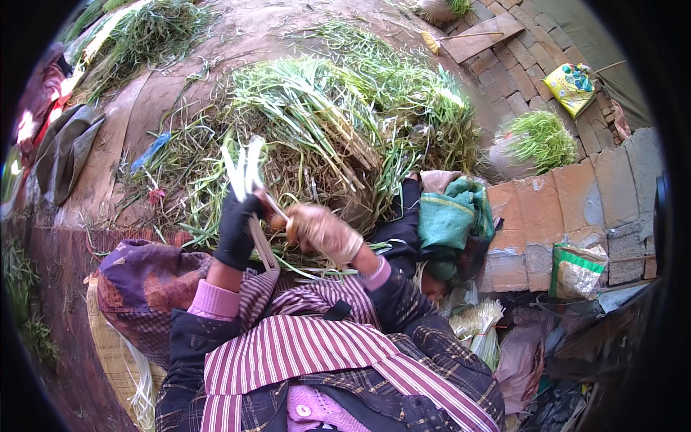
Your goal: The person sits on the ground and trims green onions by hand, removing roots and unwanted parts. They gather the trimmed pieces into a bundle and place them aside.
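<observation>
My left hand (237,224), in a black fingerless glove, grips a few pale stalks of leafy greens (244,164). Their white parts stick up above the fist, and more pale lengths hang below it towards my striped apron (302,340). Close beside it, my right hand (326,232) wears a tan, stained glove and is blurred. A thin white stalk (278,208) runs from the left hand to its closed fingers. Just beyond both hands lies a large heap of long-leaved greens (302,102), with dry brownish leaves (286,167) at its near side.
A green woven sack (445,218) lies over my knee at the right. Cleaned white stalks in bundles (483,326) are by my right elbow. Farther off are a low brick ledge (545,216), a bunch of greens (540,140), a yellow bag (571,89) and a broom (432,42).
</observation>
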`<action>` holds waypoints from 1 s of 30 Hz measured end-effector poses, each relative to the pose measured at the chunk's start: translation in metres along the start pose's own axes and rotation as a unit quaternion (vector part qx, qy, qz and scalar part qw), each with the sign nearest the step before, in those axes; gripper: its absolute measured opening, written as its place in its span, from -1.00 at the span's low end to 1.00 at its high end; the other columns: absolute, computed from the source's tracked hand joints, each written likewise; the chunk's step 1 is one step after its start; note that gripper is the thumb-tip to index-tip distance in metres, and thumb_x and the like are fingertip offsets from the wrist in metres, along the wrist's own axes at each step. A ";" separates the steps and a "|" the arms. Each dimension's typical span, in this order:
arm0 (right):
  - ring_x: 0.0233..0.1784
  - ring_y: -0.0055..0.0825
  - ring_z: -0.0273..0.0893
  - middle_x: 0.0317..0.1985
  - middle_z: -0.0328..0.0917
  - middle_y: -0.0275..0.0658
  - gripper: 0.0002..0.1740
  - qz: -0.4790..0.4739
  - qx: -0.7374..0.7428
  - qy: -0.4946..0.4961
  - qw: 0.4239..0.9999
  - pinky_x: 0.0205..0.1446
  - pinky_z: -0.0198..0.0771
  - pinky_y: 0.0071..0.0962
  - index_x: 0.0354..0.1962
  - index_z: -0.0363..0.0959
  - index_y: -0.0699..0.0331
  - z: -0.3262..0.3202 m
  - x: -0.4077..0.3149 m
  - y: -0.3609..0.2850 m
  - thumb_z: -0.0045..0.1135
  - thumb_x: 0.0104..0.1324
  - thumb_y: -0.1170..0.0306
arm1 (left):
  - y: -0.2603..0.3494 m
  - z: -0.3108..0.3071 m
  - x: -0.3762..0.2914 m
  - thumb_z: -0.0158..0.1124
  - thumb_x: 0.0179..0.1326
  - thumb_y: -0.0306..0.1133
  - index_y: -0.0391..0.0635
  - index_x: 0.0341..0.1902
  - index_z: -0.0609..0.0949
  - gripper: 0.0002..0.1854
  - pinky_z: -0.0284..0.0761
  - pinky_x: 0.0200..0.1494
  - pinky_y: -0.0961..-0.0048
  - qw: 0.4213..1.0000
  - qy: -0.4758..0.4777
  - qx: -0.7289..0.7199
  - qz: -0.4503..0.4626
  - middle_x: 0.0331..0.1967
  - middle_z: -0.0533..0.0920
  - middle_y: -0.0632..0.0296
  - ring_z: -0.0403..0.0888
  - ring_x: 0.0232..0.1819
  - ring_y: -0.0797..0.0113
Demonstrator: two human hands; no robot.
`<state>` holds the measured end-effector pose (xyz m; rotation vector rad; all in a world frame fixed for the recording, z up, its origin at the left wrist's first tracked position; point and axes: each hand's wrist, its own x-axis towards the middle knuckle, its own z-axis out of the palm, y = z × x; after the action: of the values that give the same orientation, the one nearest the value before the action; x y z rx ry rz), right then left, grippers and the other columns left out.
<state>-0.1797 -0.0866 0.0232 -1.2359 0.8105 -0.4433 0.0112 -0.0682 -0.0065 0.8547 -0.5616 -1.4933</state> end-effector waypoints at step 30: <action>-0.41 -0.72 0.35 -0.45 0.45 -0.45 -0.88 -0.062 -0.082 0.098 0.990 -0.32 0.32 -0.63 -0.36 0.46 0.29 0.034 -0.033 0.007 0.25 0.17 0.51 | 0.010 0.005 -0.008 0.27 0.07 -0.49 -0.11 -0.16 0.46 -0.74 0.05 -0.81 0.61 0.997 0.012 0.007 -0.077 -0.73 0.33 0.44 0.16 -0.84 0.63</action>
<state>-0.1766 -0.0401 0.0304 -1.4150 0.9556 -0.6168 0.0135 -0.0621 0.0059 0.9421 -0.4981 -1.6190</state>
